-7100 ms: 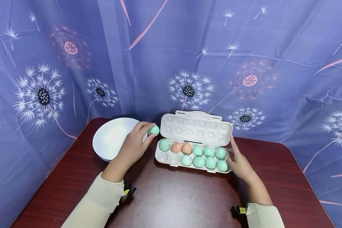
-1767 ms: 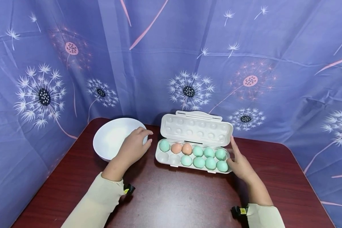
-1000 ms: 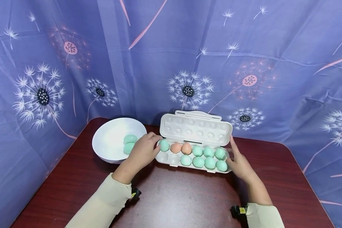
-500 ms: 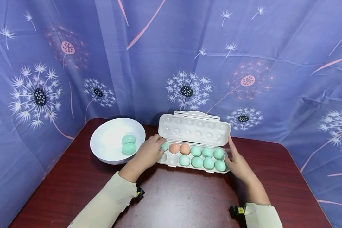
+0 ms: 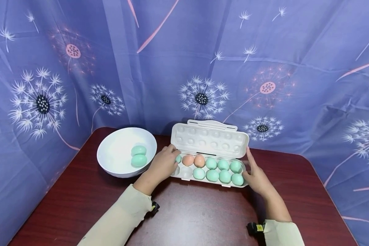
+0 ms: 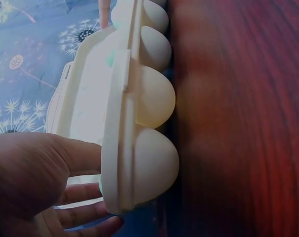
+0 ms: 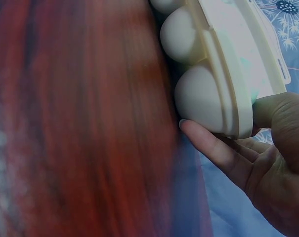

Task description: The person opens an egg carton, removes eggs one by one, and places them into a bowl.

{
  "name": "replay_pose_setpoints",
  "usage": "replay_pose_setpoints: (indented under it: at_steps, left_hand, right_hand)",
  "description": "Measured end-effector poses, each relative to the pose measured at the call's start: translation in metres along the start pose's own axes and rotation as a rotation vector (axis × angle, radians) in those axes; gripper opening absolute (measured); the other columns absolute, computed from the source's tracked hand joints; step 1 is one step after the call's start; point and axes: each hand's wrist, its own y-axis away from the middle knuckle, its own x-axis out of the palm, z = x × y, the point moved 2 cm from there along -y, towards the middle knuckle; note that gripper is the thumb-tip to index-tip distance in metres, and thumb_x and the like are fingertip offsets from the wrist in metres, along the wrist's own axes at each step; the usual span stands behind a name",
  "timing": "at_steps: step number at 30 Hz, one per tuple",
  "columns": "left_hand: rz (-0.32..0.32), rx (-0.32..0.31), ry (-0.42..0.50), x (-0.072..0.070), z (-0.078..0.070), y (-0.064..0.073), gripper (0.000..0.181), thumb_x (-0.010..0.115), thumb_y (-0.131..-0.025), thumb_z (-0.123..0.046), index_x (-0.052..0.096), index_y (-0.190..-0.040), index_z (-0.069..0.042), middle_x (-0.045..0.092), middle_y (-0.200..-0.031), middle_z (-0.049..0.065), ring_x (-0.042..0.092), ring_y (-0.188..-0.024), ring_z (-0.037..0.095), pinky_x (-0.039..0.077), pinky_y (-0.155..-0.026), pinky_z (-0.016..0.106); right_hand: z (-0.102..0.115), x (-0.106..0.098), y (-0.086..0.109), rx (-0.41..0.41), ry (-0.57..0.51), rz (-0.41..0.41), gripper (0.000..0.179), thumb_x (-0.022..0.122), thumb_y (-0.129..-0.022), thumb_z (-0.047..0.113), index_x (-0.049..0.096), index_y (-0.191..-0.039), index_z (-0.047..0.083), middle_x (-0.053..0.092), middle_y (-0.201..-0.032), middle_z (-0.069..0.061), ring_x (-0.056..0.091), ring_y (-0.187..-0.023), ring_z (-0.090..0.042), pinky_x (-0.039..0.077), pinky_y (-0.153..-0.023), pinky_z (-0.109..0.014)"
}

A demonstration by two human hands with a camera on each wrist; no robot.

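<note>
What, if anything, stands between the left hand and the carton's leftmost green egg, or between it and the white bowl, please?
Nothing visible blocks the left hand, partly covering the leftmost green egg in the egg carton. Toward the white bowl, only that hand, the carton's edge and the bowl's rim intervene.

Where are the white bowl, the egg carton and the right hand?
White bowl [image 5: 113,152]: head view, bare inner wall, left of the eggs [image 5: 139,160].
Egg carton [image 5: 209,138]: head view, inside of the raised lid.
Right hand [image 5: 258,178]: head view, middle of the hand.
</note>
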Motion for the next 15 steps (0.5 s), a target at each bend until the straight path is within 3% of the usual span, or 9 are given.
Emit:
replay_pose_setpoints:
  at_steps: [6,15]
  left_hand:
    - [0.008,-0.002,-0.032,0.0001,-0.0013,-0.0011,0.030,0.073,-0.087,-0.008,0.071,-0.118,-0.008,0.058,-0.109,0.010,0.058,-0.091,0.026,0.055,-0.073,0.034]
    - [0.035,-0.022,-0.007,-0.0014,-0.0015,-0.0023,0.033,0.072,-0.087,-0.005,0.069,-0.120,-0.008,0.060,-0.108,0.011,0.056,-0.093,0.028,0.056,-0.078,0.036]
  right_hand:
    - [0.0008,0.0014,0.0018,-0.010,-0.003,-0.003,0.097,0.049,-0.094,-0.004,-0.011,-0.162,0.031,0.054,-0.143,-0.028,0.061,-0.099,-0.028,0.049,-0.068,-0.023]
    - [0.0056,-0.0005,0.0024,-0.018,-0.025,-0.006,0.097,0.051,-0.094,-0.005,-0.009,-0.163,0.027,0.055,-0.141,-0.030,0.062,-0.085,-0.017,0.052,-0.067,-0.023]
